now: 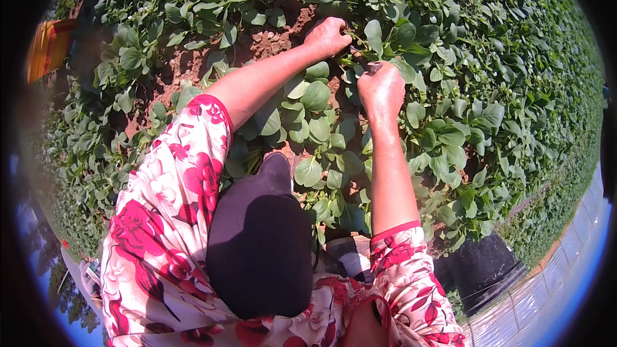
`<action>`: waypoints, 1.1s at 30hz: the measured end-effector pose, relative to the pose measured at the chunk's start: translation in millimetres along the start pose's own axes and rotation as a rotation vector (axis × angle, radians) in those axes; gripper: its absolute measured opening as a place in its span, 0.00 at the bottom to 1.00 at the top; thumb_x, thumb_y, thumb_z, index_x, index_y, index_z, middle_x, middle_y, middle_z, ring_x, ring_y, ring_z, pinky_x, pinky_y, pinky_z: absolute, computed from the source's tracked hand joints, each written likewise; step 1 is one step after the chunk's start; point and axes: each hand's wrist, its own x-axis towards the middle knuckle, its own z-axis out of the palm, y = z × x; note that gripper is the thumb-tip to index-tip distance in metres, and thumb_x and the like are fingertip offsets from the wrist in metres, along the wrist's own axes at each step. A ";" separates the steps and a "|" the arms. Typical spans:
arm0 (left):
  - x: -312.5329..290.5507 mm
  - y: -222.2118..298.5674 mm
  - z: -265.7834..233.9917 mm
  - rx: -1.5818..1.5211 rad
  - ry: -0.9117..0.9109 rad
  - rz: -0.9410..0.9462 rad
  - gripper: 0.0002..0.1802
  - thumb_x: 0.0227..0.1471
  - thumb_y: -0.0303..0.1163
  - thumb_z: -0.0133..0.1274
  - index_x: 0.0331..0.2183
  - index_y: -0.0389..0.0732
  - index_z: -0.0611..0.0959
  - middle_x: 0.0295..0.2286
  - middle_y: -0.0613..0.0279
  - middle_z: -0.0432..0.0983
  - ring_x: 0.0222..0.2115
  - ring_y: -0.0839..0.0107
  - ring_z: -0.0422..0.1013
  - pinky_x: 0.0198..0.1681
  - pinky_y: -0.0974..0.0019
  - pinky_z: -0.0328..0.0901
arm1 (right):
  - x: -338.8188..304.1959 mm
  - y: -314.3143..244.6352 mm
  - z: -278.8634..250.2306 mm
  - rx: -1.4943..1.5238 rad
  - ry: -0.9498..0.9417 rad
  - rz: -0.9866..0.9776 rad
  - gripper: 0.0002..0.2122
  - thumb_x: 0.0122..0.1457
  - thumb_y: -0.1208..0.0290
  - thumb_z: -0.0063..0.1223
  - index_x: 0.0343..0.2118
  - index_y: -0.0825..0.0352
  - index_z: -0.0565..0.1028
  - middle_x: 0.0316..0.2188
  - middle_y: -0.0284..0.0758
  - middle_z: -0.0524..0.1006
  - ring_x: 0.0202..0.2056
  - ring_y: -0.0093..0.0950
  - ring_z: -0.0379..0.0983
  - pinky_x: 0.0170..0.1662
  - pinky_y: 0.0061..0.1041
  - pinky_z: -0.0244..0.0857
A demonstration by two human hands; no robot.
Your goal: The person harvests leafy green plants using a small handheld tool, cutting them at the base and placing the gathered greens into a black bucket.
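Observation:
My left hand [329, 37] is closed low among the leaves, beside bare reddish soil. What its fingers grip is mostly hidden, though a leafy green plant [376, 37] grows right beside it. My right hand [382, 87] is wrapped round the dark handle of a small hand tool [358, 58]. A thin, narrow part of that tool points up and left toward my left hand; leaves and shadow obscure its tip, so its exact kind is unclear. Broad-leaved leafy greens [315, 97] stand between my two forearms.
My bent knee [257, 244] in dark trousers is low in the middle. A black container [483, 271] stands at lower right, near pale sheeting [546, 289]. An orange-yellow container [48, 50] is at far left. Dense greens cover the bed, with clods of soil [270, 45] between.

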 end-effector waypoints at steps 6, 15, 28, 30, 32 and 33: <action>-5.5 20.2 7.8 0.364 0.174 0.342 0.17 0.41 0.40 0.57 0.32 0.40 0.74 0.32 0.51 0.72 0.35 0.50 0.71 0.38 0.50 0.67 | 3.1 1.4 1.5 -0.103 -0.065 -0.071 0.10 0.46 0.73 0.49 0.31 0.64 0.79 0.27 0.48 0.77 0.33 0.46 0.74 0.39 0.38 0.67; 35.3 16.1 5.6 -0.001 0.348 0.410 0.07 0.46 0.26 0.44 0.30 0.34 0.72 0.28 0.40 0.71 0.34 0.43 0.69 0.38 0.51 0.64 | 11.4 26.7 -29.7 -0.120 0.016 -0.157 0.09 0.47 0.71 0.54 0.33 0.64 0.79 0.27 0.45 0.77 0.32 0.42 0.75 0.38 0.34 0.68; 50.1 34.1 -33.7 -0.331 0.307 -0.040 0.13 0.47 0.31 0.47 0.30 0.29 0.76 0.27 0.43 0.75 0.30 0.58 0.73 0.36 0.57 0.66 | 29.9 56.7 -22.7 0.191 0.188 -0.027 0.11 0.45 0.73 0.59 0.34 0.67 0.79 0.25 0.34 0.79 0.27 0.22 0.74 0.36 0.22 0.67; 61.7 18.7 -28.4 -0.123 0.253 0.033 0.12 0.42 0.28 0.47 0.28 0.27 0.76 0.29 0.37 0.74 0.34 0.52 0.73 0.40 0.55 0.66 | 30.3 39.2 -26.7 0.066 0.141 -0.038 0.11 0.46 0.71 0.56 0.34 0.65 0.79 0.26 0.39 0.79 0.29 0.31 0.76 0.37 0.27 0.68; 50.5 37.7 -31.4 0.142 0.110 0.100 0.17 0.38 0.26 0.50 0.33 0.26 0.76 0.36 0.33 0.71 0.38 0.44 0.71 0.44 0.55 0.66 | 31.8 27.3 -28.7 -0.061 0.114 -0.076 0.10 0.47 0.70 0.54 0.34 0.64 0.79 0.27 0.42 0.79 0.31 0.37 0.77 0.38 0.31 0.68; 56.0 34.5 -20.3 0.194 0.112 0.107 0.20 0.38 0.27 0.51 0.36 0.26 0.74 0.40 0.33 0.67 0.39 0.42 0.70 0.45 0.55 0.66 | 30.9 22.0 -27.5 -0.077 0.113 -0.066 0.10 0.48 0.70 0.52 0.33 0.63 0.79 0.27 0.44 0.78 0.33 0.43 0.75 0.39 0.35 0.67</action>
